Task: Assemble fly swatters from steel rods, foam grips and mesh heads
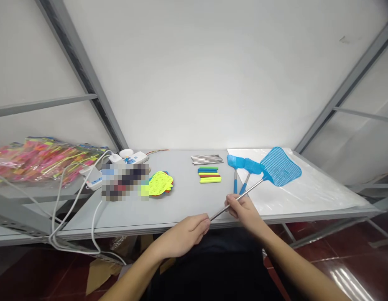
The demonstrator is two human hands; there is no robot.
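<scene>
Nearest: in left grip (189, 234), curled closed, near end of blue fly swatter (265, 177), tip hidden. Just beyond, pinched in right grip (242, 209): middle stretch of its metal rod (252, 188). To handle well, probably keep both grips in line with rod, work straight along it, avoid bending. Long axis: slanting from left grip through right grip, away and rightward. Pointing mesh head (282, 167) first, far right of right grip, over white sheet (307, 196); contact unclear. Beyond right grip, on counter (181, 209): two blue swatters (253, 166). Left of those: coloured tubes (210, 176), then loose rods (207, 159).
</scene>
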